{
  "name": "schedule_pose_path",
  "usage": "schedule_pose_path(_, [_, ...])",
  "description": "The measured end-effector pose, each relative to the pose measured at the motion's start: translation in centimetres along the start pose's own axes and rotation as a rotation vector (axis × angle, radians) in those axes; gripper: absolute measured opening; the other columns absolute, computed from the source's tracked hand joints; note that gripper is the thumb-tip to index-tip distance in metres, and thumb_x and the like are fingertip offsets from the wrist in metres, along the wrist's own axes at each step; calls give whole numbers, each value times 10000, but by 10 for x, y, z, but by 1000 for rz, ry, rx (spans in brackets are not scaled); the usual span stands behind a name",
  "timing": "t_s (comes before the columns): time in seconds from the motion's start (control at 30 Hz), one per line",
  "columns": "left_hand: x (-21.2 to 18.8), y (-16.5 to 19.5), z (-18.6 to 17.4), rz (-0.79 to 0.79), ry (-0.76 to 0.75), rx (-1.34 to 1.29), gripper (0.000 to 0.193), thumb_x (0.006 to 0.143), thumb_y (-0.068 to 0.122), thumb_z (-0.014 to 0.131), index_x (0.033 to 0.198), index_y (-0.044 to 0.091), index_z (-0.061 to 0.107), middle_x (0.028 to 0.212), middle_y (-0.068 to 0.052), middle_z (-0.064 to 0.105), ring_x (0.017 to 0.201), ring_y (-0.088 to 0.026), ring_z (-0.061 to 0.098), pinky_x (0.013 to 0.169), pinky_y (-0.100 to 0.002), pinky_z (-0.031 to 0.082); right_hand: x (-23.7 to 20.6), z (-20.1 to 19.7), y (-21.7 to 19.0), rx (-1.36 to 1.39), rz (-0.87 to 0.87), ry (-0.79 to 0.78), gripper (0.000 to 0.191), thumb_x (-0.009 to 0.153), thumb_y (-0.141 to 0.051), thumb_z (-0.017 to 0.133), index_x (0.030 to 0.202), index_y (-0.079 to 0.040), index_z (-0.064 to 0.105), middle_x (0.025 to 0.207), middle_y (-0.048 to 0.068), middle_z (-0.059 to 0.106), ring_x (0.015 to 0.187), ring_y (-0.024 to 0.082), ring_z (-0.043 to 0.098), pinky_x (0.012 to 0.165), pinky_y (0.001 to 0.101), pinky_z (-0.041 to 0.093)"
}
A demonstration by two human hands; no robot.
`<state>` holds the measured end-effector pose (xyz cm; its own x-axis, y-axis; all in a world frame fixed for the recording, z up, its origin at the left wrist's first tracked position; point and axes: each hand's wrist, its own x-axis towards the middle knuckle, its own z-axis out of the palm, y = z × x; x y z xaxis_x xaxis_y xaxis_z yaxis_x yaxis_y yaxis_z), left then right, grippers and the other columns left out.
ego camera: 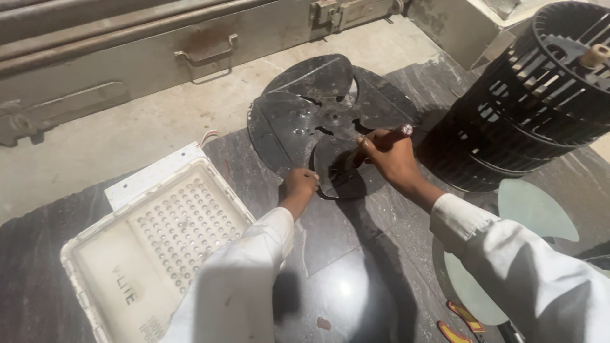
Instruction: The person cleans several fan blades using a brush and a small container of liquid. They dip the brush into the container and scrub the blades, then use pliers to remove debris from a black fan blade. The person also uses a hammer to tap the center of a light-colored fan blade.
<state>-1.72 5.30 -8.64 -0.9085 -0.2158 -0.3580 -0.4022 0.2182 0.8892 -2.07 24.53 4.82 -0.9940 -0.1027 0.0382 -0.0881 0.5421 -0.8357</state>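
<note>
Two hands on the black fan blade (321,121): left hand (298,187) pressing its near edge, right hand (391,155) clamped on a tool (381,141); white lamp (152,248) left.

The fan blade (324,121) lies flat on the floor just ahead of both hands. The left hand (298,187) rests at its near edge, the right hand (391,155) upon its near blade. The floodlight housing (152,248) lies left of the left hand. The blower wheel (527,95) stands right of the right hand; the metal trunk (159,51) sits beyond the fan blade.
</note>
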Motion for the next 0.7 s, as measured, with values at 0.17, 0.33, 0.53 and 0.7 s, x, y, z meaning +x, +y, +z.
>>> schedule_pose_path(0.17, [5, -1, 6, -5, 25, -35, 74, 872, 78, 722, 870, 54, 792, 742, -84, 768, 646, -145, 740, 618, -287, 581, 11, -12, -2, -145, 148, -27, 268, 963, -197, 663, 970, 66, 715, 817, 161, 741, 658, 233, 728, 598, 360, 612])
schedule_pose_path(0.33, [3, 3, 2, 22, 48, 141, 79, 872, 139, 751, 880, 86, 810, 736, -60, 771, 648, -135, 721, 628, -273, 542, 13, -22, 0, -90, 116, 38, 312, 981, -221, 657, 983, 84, 724, 845, 173, 760, 669, 219, 729, 606, 346, 583])
schedule_pose_path(0.53, [-2, 1, 0, -5, 10, 96, 87, 884, 161, 740, 889, 93, 795, 748, -40, 771, 653, -134, 730, 639, -293, 551, 3, -13, 11, -25, 2, 18, 301, 992, -217, 629, 1007, 66, 731, 875, 167, 766, 677, 188, 727, 609, 309, 595])
schedule_pose_path(0.7, [3, -2, 2, 1, 28, 75, 79, 875, 140, 739, 869, 85, 795, 757, -53, 775, 661, -158, 728, 646, -308, 558, -3, -17, 10, -69, 165, -60, 257, 972, -161, 619, 962, 74, 722, 860, 179, 761, 619, 235, 711, 542, 358, 595])
